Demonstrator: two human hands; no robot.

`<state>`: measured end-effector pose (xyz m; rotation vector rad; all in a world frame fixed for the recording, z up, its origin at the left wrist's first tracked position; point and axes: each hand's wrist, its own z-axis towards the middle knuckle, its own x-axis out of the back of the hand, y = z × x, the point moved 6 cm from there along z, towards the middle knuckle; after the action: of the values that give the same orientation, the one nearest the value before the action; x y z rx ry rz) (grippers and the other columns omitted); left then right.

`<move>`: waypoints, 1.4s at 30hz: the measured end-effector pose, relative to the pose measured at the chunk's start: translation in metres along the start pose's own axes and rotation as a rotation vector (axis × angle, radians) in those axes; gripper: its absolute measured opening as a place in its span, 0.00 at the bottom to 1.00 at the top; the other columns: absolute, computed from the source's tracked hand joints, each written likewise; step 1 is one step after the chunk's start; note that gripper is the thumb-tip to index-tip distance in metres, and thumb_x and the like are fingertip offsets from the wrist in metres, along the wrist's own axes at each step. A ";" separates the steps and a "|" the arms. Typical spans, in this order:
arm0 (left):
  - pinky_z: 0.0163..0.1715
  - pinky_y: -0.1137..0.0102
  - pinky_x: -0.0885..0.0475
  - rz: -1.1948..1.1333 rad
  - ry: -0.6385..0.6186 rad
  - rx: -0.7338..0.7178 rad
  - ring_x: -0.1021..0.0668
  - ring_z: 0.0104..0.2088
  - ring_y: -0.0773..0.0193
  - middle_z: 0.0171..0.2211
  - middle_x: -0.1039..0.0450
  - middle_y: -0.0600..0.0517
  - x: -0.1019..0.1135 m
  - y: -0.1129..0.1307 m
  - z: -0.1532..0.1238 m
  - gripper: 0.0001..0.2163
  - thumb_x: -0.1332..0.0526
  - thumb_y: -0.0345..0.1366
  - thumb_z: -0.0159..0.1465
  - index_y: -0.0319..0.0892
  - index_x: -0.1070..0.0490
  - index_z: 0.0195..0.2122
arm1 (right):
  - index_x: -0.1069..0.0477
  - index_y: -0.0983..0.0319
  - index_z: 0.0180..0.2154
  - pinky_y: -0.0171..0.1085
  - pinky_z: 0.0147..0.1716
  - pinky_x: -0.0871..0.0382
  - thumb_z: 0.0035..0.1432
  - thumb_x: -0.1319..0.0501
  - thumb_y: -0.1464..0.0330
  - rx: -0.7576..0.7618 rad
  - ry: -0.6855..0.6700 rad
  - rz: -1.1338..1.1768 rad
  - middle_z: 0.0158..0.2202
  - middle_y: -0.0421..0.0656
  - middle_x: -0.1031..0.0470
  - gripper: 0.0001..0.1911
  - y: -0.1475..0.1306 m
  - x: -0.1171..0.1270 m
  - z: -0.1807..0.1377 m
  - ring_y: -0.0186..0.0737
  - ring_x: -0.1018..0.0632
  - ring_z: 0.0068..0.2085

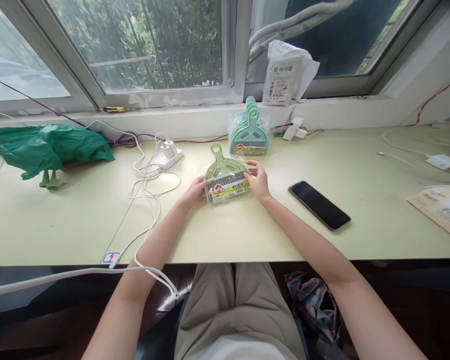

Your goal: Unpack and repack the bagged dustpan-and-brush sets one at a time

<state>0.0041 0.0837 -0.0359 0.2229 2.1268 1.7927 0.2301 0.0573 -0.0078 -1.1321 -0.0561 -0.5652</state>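
Note:
A light green mini dustpan-and-brush set in clear wrapping lies on the pale yellow-green desk, handle pointing away from me. My left hand grips its left edge with curled fingers. My right hand holds its right edge, fingers bent over the wrapper. Behind it, a stack of several teal sets in wrapping leans near the window sill.
A black phone lies right of my hands. White cables and a charger trail on the left, beside a green plastic bag. A white packet stands on the sill. A brown envelope sits at far right.

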 end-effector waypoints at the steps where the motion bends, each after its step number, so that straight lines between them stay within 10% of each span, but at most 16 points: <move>1: 0.31 0.72 0.27 0.000 0.007 -0.006 0.23 0.28 0.68 0.32 0.23 0.51 0.000 -0.001 0.000 0.15 0.32 0.39 0.55 0.39 0.29 0.40 | 0.33 0.59 0.50 0.45 0.50 0.32 0.58 0.42 0.69 0.067 0.015 -0.114 0.53 0.49 0.31 0.17 -0.007 0.001 -0.002 0.45 0.28 0.52; 10: 0.33 0.70 0.25 -0.132 0.064 -0.121 0.22 0.31 0.67 0.35 0.23 0.51 0.005 0.011 0.001 0.15 0.33 0.36 0.54 0.38 0.29 0.42 | 0.27 0.59 0.37 0.42 0.47 0.40 0.64 0.43 0.63 0.423 -0.348 -0.376 0.38 0.45 0.24 0.09 -0.039 -0.031 -0.029 0.45 0.26 0.43; 22: 0.42 0.67 0.25 -0.216 0.096 -0.174 0.21 0.41 0.63 0.42 0.23 0.49 0.009 0.018 -0.002 0.18 0.37 0.32 0.57 0.40 0.31 0.49 | 0.26 0.62 0.36 0.39 0.33 0.27 0.58 0.41 0.51 -0.132 -0.263 0.230 0.31 0.44 0.21 0.20 0.006 -0.033 -0.014 0.40 0.22 0.32; 30: 0.38 0.65 0.23 -0.185 0.000 -0.093 0.20 0.35 0.64 0.40 0.23 0.53 0.000 0.014 -0.006 0.26 0.31 0.29 0.48 0.45 0.33 0.49 | 0.31 0.60 0.37 0.42 0.46 0.26 0.47 0.32 0.51 -0.345 -0.188 0.617 0.38 0.43 0.22 0.23 0.031 -0.046 -0.013 0.41 0.21 0.41; 42: 0.34 0.69 0.24 -0.272 0.056 -0.151 0.21 0.33 0.65 0.37 0.22 0.53 0.011 0.018 -0.004 0.27 0.32 0.27 0.49 0.44 0.33 0.52 | 0.24 0.60 0.34 0.40 0.38 0.36 0.68 0.56 0.56 0.162 -0.046 -0.488 0.27 0.44 0.21 0.26 0.000 0.013 0.018 0.41 0.24 0.30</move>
<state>-0.0095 0.0876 -0.0193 -0.1493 1.9377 1.8017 0.2453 0.0682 0.0042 -0.9729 -0.4191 -0.9492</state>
